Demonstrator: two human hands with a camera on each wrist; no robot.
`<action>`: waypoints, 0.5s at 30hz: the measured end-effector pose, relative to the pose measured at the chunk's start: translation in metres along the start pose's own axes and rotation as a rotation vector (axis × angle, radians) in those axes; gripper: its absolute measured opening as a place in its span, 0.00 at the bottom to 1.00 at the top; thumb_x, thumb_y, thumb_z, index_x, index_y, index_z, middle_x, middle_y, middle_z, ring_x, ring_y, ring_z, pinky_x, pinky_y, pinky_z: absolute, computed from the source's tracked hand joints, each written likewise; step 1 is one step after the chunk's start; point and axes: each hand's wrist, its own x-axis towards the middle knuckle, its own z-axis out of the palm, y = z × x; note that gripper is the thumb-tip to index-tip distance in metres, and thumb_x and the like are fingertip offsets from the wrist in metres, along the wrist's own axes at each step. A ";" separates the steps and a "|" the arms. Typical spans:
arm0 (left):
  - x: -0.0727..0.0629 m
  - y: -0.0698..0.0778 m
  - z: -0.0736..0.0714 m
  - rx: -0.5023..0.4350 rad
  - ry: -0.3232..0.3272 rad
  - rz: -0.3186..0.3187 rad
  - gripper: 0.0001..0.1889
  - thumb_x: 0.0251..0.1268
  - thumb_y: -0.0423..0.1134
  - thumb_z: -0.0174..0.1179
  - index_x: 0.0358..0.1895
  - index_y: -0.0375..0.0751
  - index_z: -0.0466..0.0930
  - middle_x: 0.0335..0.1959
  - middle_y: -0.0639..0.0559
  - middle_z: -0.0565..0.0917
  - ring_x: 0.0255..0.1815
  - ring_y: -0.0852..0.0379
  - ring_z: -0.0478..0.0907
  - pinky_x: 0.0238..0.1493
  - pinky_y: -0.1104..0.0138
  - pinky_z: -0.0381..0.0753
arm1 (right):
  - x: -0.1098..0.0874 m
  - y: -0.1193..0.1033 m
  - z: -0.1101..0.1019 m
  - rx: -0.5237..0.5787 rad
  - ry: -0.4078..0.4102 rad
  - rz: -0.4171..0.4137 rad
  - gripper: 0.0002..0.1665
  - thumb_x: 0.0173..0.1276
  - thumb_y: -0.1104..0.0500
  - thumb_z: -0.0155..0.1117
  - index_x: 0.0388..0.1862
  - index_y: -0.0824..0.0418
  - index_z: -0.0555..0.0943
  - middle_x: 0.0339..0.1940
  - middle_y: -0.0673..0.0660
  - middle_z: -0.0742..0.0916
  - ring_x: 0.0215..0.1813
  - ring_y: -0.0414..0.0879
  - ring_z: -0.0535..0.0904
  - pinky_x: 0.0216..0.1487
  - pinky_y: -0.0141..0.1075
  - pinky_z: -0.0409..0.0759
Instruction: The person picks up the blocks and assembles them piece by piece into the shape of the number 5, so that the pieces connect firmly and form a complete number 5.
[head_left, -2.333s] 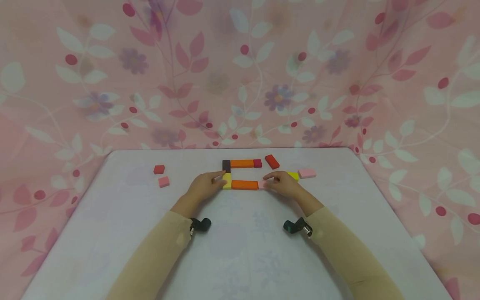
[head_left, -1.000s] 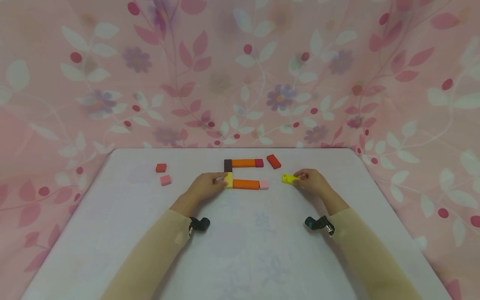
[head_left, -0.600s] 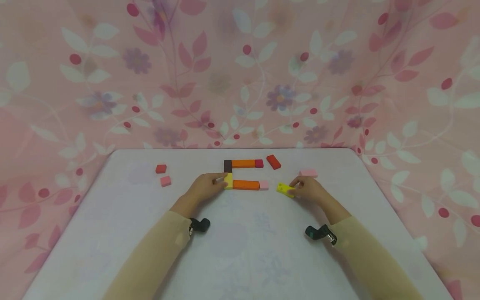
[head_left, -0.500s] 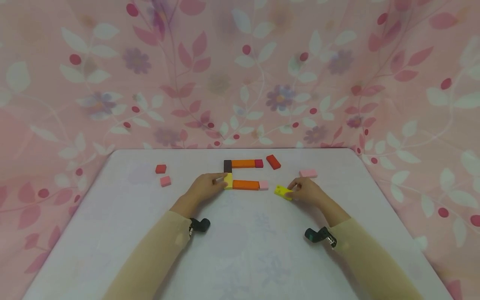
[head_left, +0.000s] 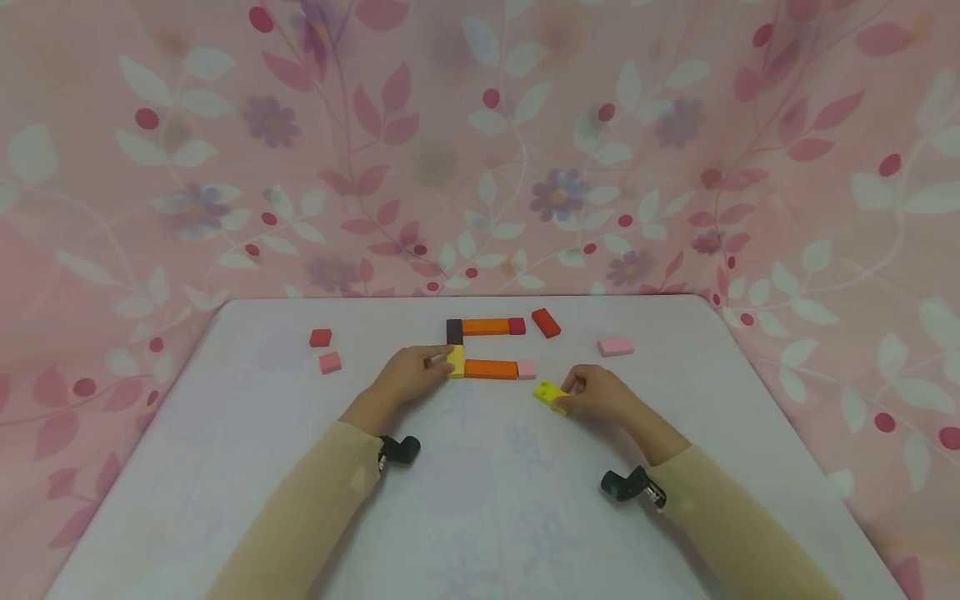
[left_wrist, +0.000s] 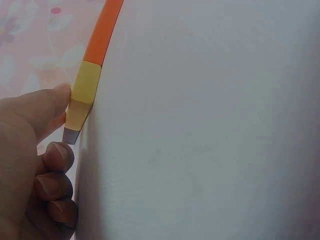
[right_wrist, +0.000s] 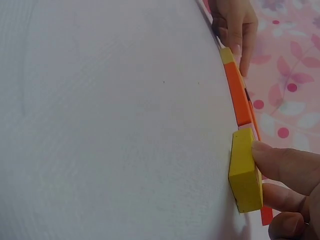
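My right hand [head_left: 600,393] pinches a bright yellow block [head_left: 550,397] between thumb and fingers. It is tilted, just in front of the small pale pink block [head_left: 527,369] in the head view. In the right wrist view the yellow block [right_wrist: 243,167] shows close up, thumb on one face. My left hand [head_left: 411,372] keeps thumb and index finger on a pale yellow block [head_left: 457,363], its other fingers curled in the left wrist view. That block joins a dark brown block [head_left: 454,331] behind it and a long orange block [head_left: 491,369] to its right.
Behind, another orange block [head_left: 486,327] runs from the brown block to a small crimson block [head_left: 517,326]. A red block [head_left: 546,322] and a pink block [head_left: 616,346] lie to the right. Small red [head_left: 320,337] and pink blocks [head_left: 330,362] lie at left on the white table [head_left: 465,500].
My right hand has left the small pale pink block, taken the bright yellow block beside the pink one and brought it nearer and leftward, turning it. The left hand has stayed put.
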 end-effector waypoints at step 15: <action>0.003 -0.005 0.002 -0.012 0.006 0.024 0.26 0.70 0.56 0.61 0.69 0.59 0.76 0.31 0.52 0.79 0.38 0.53 0.73 0.48 0.57 0.73 | 0.007 0.016 -0.013 0.051 -0.137 -0.192 0.25 0.61 0.50 0.77 0.58 0.47 0.86 0.20 0.50 0.70 0.26 0.47 0.66 0.28 0.35 0.64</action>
